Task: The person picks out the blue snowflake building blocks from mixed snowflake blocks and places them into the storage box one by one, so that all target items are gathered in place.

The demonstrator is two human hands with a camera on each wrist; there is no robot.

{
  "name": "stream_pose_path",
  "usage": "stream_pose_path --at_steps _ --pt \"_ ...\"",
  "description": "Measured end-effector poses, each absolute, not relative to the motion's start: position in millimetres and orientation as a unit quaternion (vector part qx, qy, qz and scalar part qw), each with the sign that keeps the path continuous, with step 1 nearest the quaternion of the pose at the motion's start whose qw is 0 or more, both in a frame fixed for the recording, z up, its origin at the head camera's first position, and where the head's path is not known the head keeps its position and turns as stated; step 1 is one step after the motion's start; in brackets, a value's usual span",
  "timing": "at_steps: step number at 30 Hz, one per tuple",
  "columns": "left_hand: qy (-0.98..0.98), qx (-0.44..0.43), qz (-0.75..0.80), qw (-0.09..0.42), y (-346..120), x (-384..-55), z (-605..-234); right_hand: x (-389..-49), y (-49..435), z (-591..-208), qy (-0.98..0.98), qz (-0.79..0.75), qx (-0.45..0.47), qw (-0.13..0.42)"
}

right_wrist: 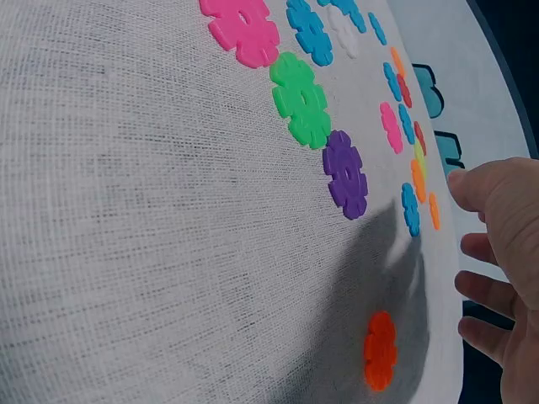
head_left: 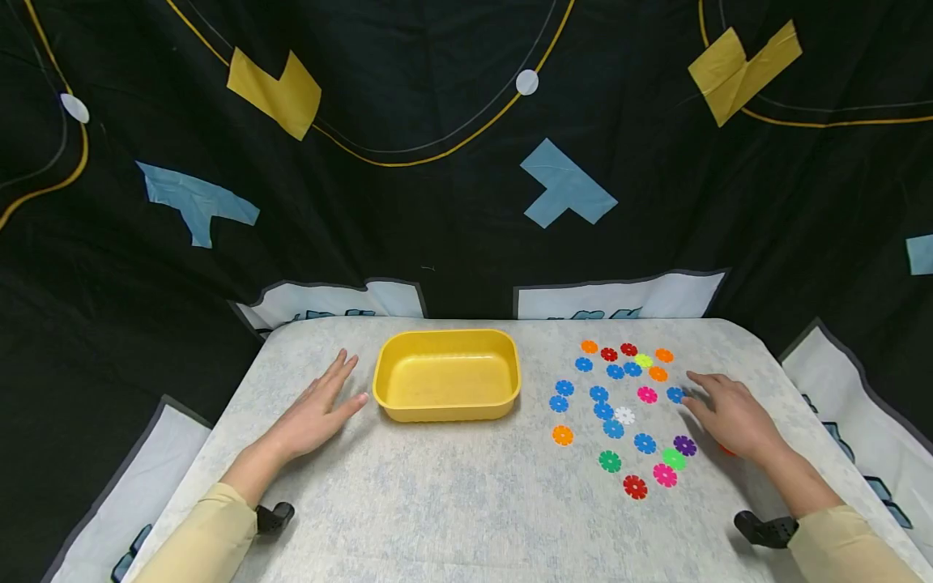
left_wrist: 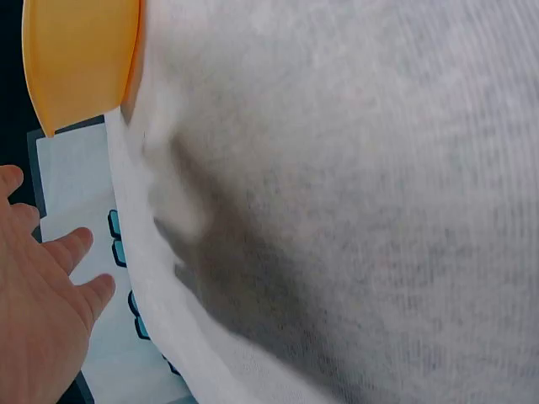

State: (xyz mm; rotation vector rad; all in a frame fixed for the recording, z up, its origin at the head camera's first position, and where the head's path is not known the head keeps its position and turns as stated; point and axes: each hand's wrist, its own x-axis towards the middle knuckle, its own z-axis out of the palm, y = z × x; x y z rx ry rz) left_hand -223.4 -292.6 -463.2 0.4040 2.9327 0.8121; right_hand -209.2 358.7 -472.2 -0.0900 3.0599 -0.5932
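To the left of a yellow rectangular tub [head_left: 447, 410], my left hand [head_left: 321, 409] hovers over the table with its fingers spread and nothing in them. At the right, my right hand [head_left: 736, 417] is held above the cloth, loosely bent and holding nothing. Notched flower-shaped plastic discs in many colours lie flat and scattered between the tub and that hand. Nearest to its fingers is a blue disc [head_left: 675, 395]. Under the hand, an orange-red disc [right_wrist: 381, 351] lies in its shadow, mostly hidden in the head view. A purple disc [right_wrist: 345, 175] and a green disc [right_wrist: 301, 101] lie close by.
A pale grey cloth [head_left: 437, 502] covers the table. Behind it hangs a black curtain [head_left: 408, 235] with yellow and blue tape pieces. The inside of the tub shows only its bare yellow floor. Dark straps with camera mounts [head_left: 275, 518] sit at both wrists.
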Motion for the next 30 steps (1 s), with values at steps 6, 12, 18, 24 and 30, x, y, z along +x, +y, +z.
stream_pose_path --at_steps 6,12,18,24,30 --pt "0.945 0.139 0.294 0.043 -284.9 -221.9 -463.9 -211.5 359.9 -474.1 0.976 -0.212 -0.031 0.022" --pt "0.938 0.148 0.31 0.04 -277.9 -223.4 -465.2 -214.4 357.7 -471.5 0.97 -0.238 -0.032 0.03" --pt "0.931 0.138 0.335 0.043 -271.5 -225.2 -465.1 -218.2 356.8 -470.1 0.964 -0.26 -0.025 0.045" --pt "0.922 0.138 0.358 0.044 -269.5 -229.1 -465.4 -221.5 358.6 -472.4 0.959 -0.279 -0.023 0.053" --pt "0.917 0.136 0.371 0.052 -269.1 -231.8 -466.1 -224.6 361.7 -475.0 0.953 -0.295 -0.016 0.063"
